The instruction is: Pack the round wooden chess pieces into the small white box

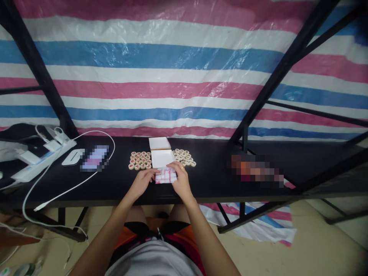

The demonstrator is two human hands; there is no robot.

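Grey shirt [155,258] below desk [212,180] edge; left grip [143,179], right grip [181,178] pinching folded sheet [165,176]; desk extends rightward.

R-end item [255,169] pixelated, red-marked pcs. [137,166] illeg., paper [166,176] pt. hidden by hands [181,180]

Nothing I can read: the characters on the red-marked discs [143,161] to my left and the dark-marked discs [185,157] to my right are too small.

Striped sheeting [161,90] hangs behind a power strip [38,165] and cable [69,189].
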